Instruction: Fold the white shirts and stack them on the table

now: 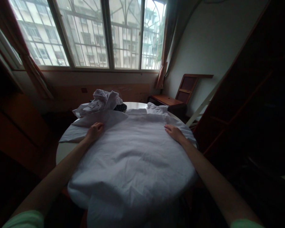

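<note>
In the head view, the white cloth [133,152] covers most of the round table [62,154], hanging over the near edge; the table's rim shows at left. The left hand [95,131], fingers curled, and right hand [173,132], fingers close together, rest on it well apart; whether either grips, I cannot tell. A crumpled pile [101,103] sits far left, a wooden chair [168,100] far right, windows [125,38] beyond.

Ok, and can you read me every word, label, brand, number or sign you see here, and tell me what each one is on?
None can be read.
White cloth under the hands: no print visible.
Dark patterned item behind it: too small to tell if it bears any.
Dark red patch below the window: too blurred to tell.
</note>
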Demonstrator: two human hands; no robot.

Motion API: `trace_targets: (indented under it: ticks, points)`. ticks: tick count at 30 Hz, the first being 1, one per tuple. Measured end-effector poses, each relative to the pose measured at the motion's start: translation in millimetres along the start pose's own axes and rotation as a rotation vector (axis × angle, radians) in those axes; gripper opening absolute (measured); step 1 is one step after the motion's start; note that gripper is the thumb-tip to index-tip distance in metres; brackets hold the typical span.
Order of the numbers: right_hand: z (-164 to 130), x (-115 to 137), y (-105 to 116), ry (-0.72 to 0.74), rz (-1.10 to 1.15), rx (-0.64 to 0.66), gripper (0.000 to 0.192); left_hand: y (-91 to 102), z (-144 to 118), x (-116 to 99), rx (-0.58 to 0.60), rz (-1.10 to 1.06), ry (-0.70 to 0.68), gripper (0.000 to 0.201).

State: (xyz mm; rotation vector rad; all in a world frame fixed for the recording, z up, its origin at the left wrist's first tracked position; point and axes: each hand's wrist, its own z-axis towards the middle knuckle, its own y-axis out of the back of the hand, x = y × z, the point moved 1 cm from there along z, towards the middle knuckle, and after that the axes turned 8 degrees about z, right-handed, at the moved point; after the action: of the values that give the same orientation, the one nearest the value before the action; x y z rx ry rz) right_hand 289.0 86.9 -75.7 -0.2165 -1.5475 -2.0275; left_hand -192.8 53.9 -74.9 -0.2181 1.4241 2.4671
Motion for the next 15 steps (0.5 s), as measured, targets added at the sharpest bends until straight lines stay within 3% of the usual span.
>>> trace_targets:
  ticks: [8,15]
  points:
    - [0.1,-1.0,-0.4,-0.001,0.012,-0.013,0.032,7.1,-2.8,3.9,0.185,-0.044,0.026,0.035]
    - [0.2,-1.3,-1.4,0.006,0.01,-0.02,0.032,7.1,-1.6,10.2,0.214,-0.106,0.045,0.037]
